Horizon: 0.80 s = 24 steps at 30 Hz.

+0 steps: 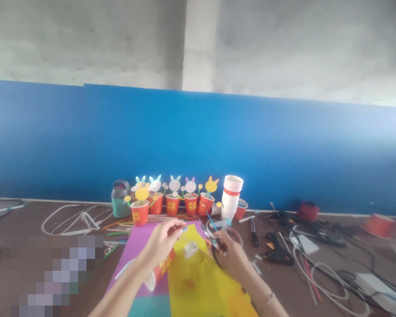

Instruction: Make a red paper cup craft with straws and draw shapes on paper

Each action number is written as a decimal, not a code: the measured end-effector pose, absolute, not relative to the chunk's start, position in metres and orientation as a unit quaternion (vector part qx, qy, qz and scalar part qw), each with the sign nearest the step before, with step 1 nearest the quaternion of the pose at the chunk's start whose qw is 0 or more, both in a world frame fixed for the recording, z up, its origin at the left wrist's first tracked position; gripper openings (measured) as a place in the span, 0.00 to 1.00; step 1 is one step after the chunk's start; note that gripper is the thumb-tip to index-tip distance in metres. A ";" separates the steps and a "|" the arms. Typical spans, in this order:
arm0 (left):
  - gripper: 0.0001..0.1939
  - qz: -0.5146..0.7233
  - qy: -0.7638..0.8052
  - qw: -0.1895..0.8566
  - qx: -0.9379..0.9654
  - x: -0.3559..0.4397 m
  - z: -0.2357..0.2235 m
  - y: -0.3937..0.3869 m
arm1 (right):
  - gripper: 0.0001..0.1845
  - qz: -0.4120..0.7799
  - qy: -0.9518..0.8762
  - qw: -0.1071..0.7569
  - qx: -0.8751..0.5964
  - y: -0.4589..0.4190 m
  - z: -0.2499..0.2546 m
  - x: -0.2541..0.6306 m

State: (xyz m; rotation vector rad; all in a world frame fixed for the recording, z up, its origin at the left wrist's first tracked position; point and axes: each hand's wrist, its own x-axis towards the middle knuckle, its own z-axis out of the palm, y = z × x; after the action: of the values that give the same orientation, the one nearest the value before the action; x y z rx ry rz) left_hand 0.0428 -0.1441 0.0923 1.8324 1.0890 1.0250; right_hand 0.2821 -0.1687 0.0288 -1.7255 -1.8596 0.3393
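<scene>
My left hand (166, 237) is closed in a pinch above the coloured sheets, with a small bluish piece (185, 229) at its fingertips, too blurred to name. In my right hand (230, 252) is what looks like a pair of scissors, a dark handle loop (216, 256) showing under the fingers. A thin blue stick (211, 221) rises beside those fingers; whether they hold it too I cannot tell. Below my left hand a red and white paper cup (160, 269) lies on its side. A whitish translucent lump (190, 249) lies between the hands on the yellow sheet (188, 290).
Red paper cups with rabbit-head figures (172, 204) stand at the back, beside a cup stack (231, 198) and a teal-grey container (121, 200). Coloured sticks (119, 230) lie left. On the right are a black glue gun (279, 251), a marker (254, 232) and tangled cables (330, 281).
</scene>
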 end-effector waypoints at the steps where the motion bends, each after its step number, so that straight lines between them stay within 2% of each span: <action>1: 0.13 0.406 0.424 0.360 0.725 0.042 0.093 -0.145 | 0.15 0.112 -0.677 0.287 -0.668 -0.167 0.025 0.283; 10: 0.13 0.370 0.395 0.245 0.804 0.046 0.103 -0.163 | 0.05 0.026 -0.651 0.178 -0.738 -0.170 0.021 0.277; 16: 0.21 0.288 0.411 0.225 0.836 0.046 0.112 -0.179 | 0.13 0.103 -0.636 0.154 -0.749 -0.173 0.021 0.270; 20: 0.20 0.274 0.418 0.287 0.817 0.048 0.117 -0.186 | 0.13 0.144 -0.626 0.187 -0.743 -0.168 0.014 0.272; 22: 0.23 0.274 0.409 0.377 0.784 0.050 0.116 -0.186 | 0.13 0.169 -0.628 0.216 -0.728 -0.165 0.008 0.276; 24: 0.25 0.265 0.387 0.509 0.722 0.052 0.113 -0.182 | 0.13 0.189 -0.631 0.239 -0.713 -0.162 0.003 0.279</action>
State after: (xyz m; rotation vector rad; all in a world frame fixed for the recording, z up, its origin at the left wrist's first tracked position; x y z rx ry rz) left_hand 0.0515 -0.1820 0.1129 1.7400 0.9323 0.6374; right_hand 0.2794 -0.1617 0.0025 -1.9533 -1.7273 0.5175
